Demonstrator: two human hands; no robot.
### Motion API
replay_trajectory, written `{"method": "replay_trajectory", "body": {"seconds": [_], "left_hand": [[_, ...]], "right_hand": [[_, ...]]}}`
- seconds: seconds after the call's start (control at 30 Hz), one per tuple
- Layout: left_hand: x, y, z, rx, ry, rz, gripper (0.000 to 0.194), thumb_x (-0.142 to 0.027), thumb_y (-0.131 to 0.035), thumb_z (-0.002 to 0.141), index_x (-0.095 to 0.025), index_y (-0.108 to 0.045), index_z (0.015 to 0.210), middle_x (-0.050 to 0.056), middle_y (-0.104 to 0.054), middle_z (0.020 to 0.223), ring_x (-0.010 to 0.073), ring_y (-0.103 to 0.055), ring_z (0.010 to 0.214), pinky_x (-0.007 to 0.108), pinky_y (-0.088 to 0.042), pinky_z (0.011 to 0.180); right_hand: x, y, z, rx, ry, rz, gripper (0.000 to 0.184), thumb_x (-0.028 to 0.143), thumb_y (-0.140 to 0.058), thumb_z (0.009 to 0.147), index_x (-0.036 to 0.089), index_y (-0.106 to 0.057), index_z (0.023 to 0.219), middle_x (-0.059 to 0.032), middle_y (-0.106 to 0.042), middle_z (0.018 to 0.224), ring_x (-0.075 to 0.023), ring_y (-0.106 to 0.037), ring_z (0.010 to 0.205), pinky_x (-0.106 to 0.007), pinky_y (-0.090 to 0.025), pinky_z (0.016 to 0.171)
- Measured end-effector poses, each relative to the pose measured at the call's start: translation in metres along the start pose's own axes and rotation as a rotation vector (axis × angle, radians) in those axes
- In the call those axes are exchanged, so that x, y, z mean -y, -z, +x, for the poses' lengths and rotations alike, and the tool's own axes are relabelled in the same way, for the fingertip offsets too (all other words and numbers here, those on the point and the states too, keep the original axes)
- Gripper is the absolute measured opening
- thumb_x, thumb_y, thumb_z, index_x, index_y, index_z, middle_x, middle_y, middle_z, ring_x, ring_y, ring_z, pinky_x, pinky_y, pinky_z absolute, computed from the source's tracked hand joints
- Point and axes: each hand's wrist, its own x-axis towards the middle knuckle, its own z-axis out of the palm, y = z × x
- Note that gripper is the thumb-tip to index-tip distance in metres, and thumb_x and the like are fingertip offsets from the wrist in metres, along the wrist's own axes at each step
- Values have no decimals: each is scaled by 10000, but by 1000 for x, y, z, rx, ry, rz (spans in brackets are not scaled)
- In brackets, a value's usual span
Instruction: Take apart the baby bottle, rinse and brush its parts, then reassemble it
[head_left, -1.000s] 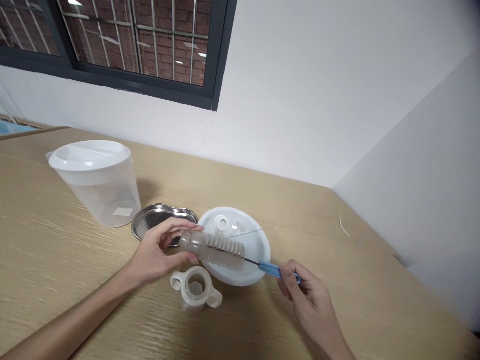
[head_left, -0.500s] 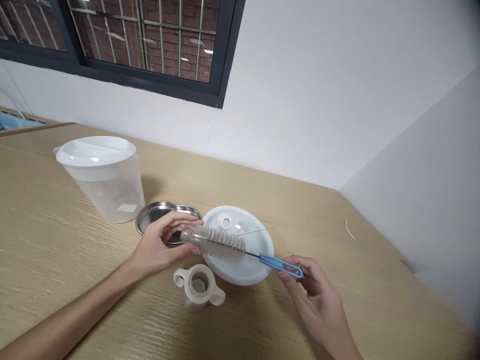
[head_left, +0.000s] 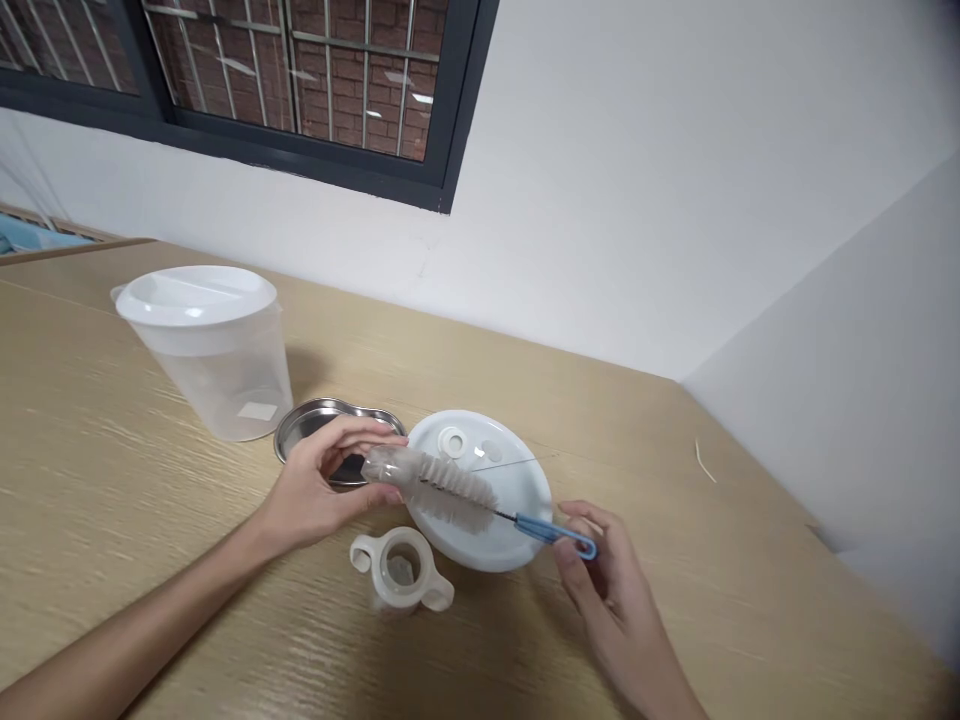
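Note:
My left hand [head_left: 326, 480] has thumb and fingers closed around a clear, dome-shaped bottle nipple [head_left: 388, 466]. The white bristles of a bottle brush [head_left: 459, 482] run up to the nipple, with the brush's tip apparently inside it. Thumb and fingers of my right hand [head_left: 604, 585] grip the looped end of the brush's blue handle. Beneath the brush lies a white oval dish [head_left: 525, 500], holding a white ring [head_left: 452, 442], a small clear disc [head_left: 491, 451] and a thin wire-like rod [head_left: 517, 462]. Close below my left hand stands an open baby bottle [head_left: 402, 570] with two side handles.
A steel kidney dish [head_left: 300, 425] sits partly behind my left hand. Farther left stands a translucent lidded pitcher [head_left: 217, 370]. On the right of the wooden table [head_left: 622, 450] lies a thin pale strip [head_left: 703, 462]. A wall and window [head_left: 300, 70] bound the back.
My right hand has shifted slightly left, and the brush handle has tilted a little lower. My left hand keeps hold of the nipple. The whole view has shifted slightly.

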Motion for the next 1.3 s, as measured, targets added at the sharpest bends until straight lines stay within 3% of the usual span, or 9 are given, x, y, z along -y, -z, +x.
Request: {"method": "replay_trajectory", "body": {"seconds": [0.13,0.33,0.53,0.67,0.77,0.9,1.0,1.17,1.3], "left_hand": [[1,0,3,-1,36,-31,529,-195,-896,688,-199,-633,1146,110,-774,1152,268,-719,1122,388,-583,945],[0,-4,2,-3,51,-123,511,-143,-914,636,-193,-650,1071,93,-773,1146,259,-719,1136,355,-596,944],[1,-7,-2,51,29,-95,539,-122,-917,629,-206,-664,1097,88,-779,1145,247,-709,1148,355,-570,988],[2,-5,-1,27,9,-89,532,-136,-914,641,-200,-660,1105,91,-779,1137,241,-720,1122,340,-577,968],[0,-5,1,0,29,-98,507,-151,-901,669,-198,-654,1109,89,-784,1122,236,-732,1091,326,-595,922],[-2,-7,1,0,45,-140,504,-145,-905,657,-192,-649,1088,94,-780,1124,259,-728,1103,326,-621,851],[-2,-8,1,14,45,-163,499,-136,-900,659,-193,-644,1084,95,-773,1139,264,-717,1125,324,-631,821],[0,-7,0,33,51,-129,518,-130,-909,644,-200,-651,1087,83,-776,1140,240,-712,1129,349,-601,923],[1,-6,0,42,54,-97,516,-139,-913,641,-211,-657,1084,76,-777,1145,229,-711,1127,351,-577,960]], "right_hand": [[-3,1,-2,-52,22,6,332,527,-656,897,240,-593,1054,-27,-623,857,-157,-576,725,-238,-457,609],[-4,6,-1,4,-25,-3,360,570,-615,911,212,-637,891,27,-492,601,-113,-403,505,-234,-318,458],[0,8,-1,38,-92,-32,551,626,-498,961,205,-471,606,38,-382,487,-94,-313,466,-247,-244,457],[1,4,-3,-40,-19,29,398,603,-594,920,209,-589,860,31,-465,620,-104,-371,527,-237,-304,488],[0,0,-4,-131,59,62,383,543,-712,858,247,-571,1055,12,-547,766,-121,-479,624,-229,-401,555],[-5,0,-3,-140,69,80,355,532,-731,850,247,-576,993,-12,-605,798,-135,-538,670,-251,-454,622],[-9,2,-2,-115,48,83,360,539,-740,838,243,-585,973,-10,-603,778,-128,-514,630,-243,-417,548],[-11,4,-2,-84,-8,89,370,558,-738,831,238,-598,954,13,-564,714,-96,-408,525,-229,-319,450],[-9,5,-1,-88,-4,70,388,586,-731,825,226,-619,917,-6,-594,703,-120,-478,575,-231,-343,476]]}}
